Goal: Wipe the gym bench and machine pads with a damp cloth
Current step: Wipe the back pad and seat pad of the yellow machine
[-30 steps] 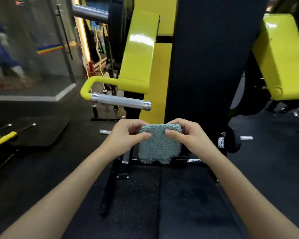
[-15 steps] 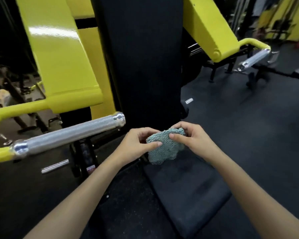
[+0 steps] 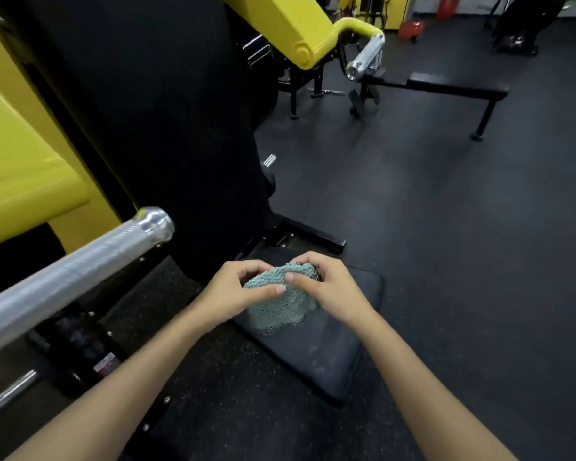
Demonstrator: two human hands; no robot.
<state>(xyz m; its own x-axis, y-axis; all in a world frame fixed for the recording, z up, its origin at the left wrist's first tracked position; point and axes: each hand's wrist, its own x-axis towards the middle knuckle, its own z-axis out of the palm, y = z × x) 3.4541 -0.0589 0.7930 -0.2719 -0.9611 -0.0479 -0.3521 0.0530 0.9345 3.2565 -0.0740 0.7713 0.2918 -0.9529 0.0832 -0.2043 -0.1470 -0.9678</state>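
Note:
A teal textured cloth (image 3: pixel 280 304) is bunched between both hands, just above the black seat pad (image 3: pixel 330 354) of a yellow machine. My left hand (image 3: pixel 233 291) grips its left side with the thumb on top. My right hand (image 3: pixel 330 291) grips its right side, fingers curled over the top edge. The tall black back pad (image 3: pixel 153 111) rises directly behind the hands. The cloth's lower edge hangs close to the seat pad; whether it touches is unclear.
A chrome handle (image 3: pixel 67 274) on a yellow arm (image 3: pixel 17 168) juts in from the left, close to my left forearm. A second yellow arm (image 3: pixel 290 28) with a chrome grip (image 3: pixel 364 58) is up right. A black flat bench (image 3: pixel 453 89) stands beyond on dark rubber floor (image 3: pixel 463 244).
The view has swung right and down, so the seat pad now lies under the hands. The cloth went from flat and spread to bunched between both hands.

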